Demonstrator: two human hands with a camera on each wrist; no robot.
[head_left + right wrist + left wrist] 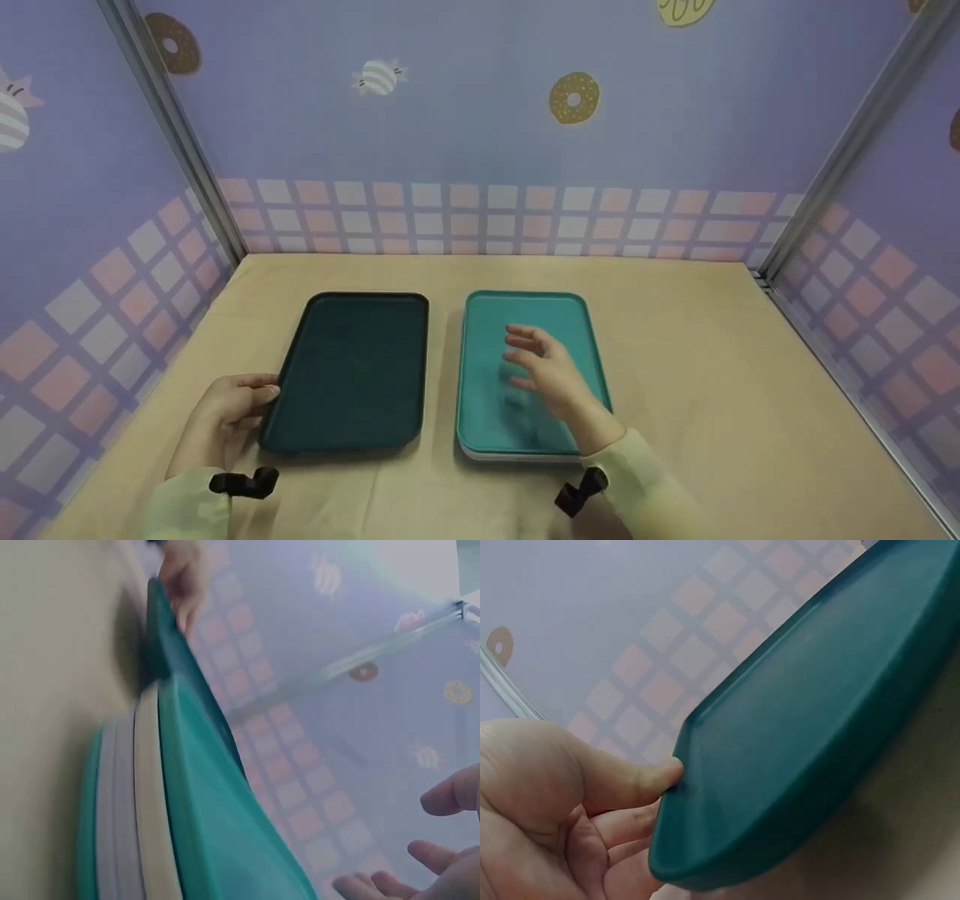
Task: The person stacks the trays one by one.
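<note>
My left hand (226, 409) pinches the left edge of a dark green tray (352, 367), thumb on the rim and fingers beneath. In the left wrist view that tray (810, 712) is tilted, its near corner lifted. To its right lies a teal tray (499, 315), the top one of a stack. The right wrist view shows cream and pale layers (127, 802) below it, with another teal one at the bottom. My right hand (551, 375) hovers over the teal tray, fingers loosely bent and apart, holding nothing.
A beige cloth (690, 375) covers the table. Patterned walls (480, 150) enclose the back and both sides, with metal posts (847, 142) at the corners. A narrow gap separates the dark tray from the stack.
</note>
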